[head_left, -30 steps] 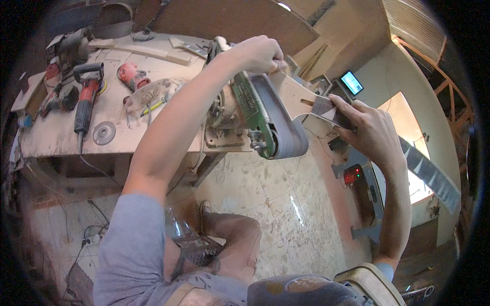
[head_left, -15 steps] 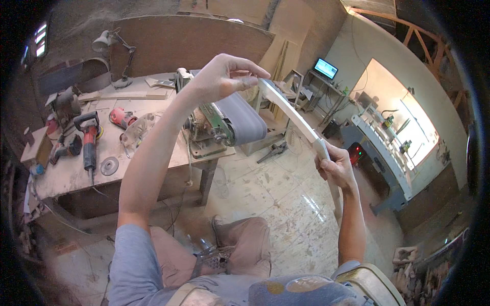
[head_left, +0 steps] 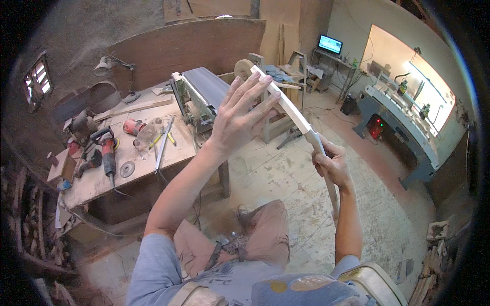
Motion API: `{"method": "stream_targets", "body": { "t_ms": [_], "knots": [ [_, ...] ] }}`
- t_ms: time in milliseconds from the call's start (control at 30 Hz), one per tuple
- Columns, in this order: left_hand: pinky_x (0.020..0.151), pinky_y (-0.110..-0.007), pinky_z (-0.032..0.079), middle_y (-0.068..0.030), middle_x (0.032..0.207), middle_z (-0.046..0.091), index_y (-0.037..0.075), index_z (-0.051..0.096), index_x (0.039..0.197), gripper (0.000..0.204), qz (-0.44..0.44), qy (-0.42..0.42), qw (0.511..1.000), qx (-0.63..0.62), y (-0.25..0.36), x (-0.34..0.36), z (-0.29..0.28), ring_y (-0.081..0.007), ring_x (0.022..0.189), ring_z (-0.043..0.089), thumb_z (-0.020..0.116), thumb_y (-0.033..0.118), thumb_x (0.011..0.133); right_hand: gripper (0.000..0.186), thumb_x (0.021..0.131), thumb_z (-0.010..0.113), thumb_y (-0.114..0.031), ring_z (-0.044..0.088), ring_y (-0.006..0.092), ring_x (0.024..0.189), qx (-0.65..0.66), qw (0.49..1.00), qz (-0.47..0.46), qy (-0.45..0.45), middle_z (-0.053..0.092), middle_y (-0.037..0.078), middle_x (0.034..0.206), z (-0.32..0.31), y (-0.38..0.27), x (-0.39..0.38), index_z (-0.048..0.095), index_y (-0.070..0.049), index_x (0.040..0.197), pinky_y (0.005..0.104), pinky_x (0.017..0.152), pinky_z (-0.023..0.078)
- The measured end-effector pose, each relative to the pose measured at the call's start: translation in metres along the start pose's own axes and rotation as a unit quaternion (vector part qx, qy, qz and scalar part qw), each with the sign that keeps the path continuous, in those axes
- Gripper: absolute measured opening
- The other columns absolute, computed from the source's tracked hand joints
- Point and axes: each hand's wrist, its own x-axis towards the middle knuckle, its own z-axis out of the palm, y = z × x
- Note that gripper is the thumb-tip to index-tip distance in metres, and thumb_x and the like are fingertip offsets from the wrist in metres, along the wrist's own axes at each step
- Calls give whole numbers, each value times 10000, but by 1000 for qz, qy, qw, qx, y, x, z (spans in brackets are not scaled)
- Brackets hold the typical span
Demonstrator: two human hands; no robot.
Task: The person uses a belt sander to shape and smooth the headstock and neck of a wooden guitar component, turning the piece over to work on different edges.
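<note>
I hold a long pale wooden piece (head_left: 290,109) edge-up and tilted, with a grey strap-like lower part. My left hand (head_left: 242,112) has its fingers stretched and slightly spread, fingertips touching the piece's upper section; its thumb is hidden. My right hand (head_left: 332,166) is closed round the lower section. Just behind my left hand stands a green belt sander (head_left: 204,84) with a grey belt, at the end of a workbench (head_left: 87,191).
On the bench are a red angle polisher (head_left: 107,153), other power tools, pliers (head_left: 168,140) and a grey disc (head_left: 127,168). A desk lamp (head_left: 102,66) stands behind. At right are a monitor (head_left: 329,44), a grey machine (head_left: 418,148) and wood offcuts (head_left: 429,270).
The piece has moved away from the sander and turned edge-up. My left hand's fingers have straightened from a curled grip, and my right hand has lowered. The view has shifted.
</note>
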Motion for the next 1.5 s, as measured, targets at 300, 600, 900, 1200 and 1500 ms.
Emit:
{"method": "stream_targets", "body": {
  "t_ms": [300,600,900,1200,1500],
  "knots": [
    [1105,-504,395,-101,1339,598,93,660,1256,428,-61,-32,998,-8,39,-5,14,-308,1259,552,694,57,831,637,777,743,-126,512,44,647,-90,994,-23,59,608,-29,841,0,-5,-32,562,-51,1383,215,568,422],
    [1075,-417,413,-146,1360,561,-12,561,1341,430,-296,-46,915,-270,73,-11,36,-259,1240,551,606,161,950,635,752,790,-152,662,192,991,-234,955,-147,110,700,165,1143,-25,31,-60,590,-40,1344,307,862,502],
    [1050,-389,461,-182,1323,582,-37,439,1390,671,-432,-94,601,-666,105,-2,51,-217,1180,599,688,342,896,693,738,830,-165,628,135,981,-127,976,-142,102,697,112,1106,-33,71,-77,561,30,1347,261,864,477],
    [1026,-399,486,-171,1256,623,-57,515,1303,587,-463,-80,610,-639,98,-9,54,-218,1107,640,690,302,873,697,746,811,-113,528,67,830,44,995,-24,89,614,-14,1000,-24,80,-77,541,22,1375,204,727,432],
    [1057,-409,462,-190,1273,609,-97,479,1325,554,-465,-59,600,-648,57,-24,47,-247,1147,626,579,201,869,635,723,763,-63,564,78,778,-186,977,-87,58,656,27,930,-18,40,-45,590,-12,1332,235,701,453]
  ]
}}
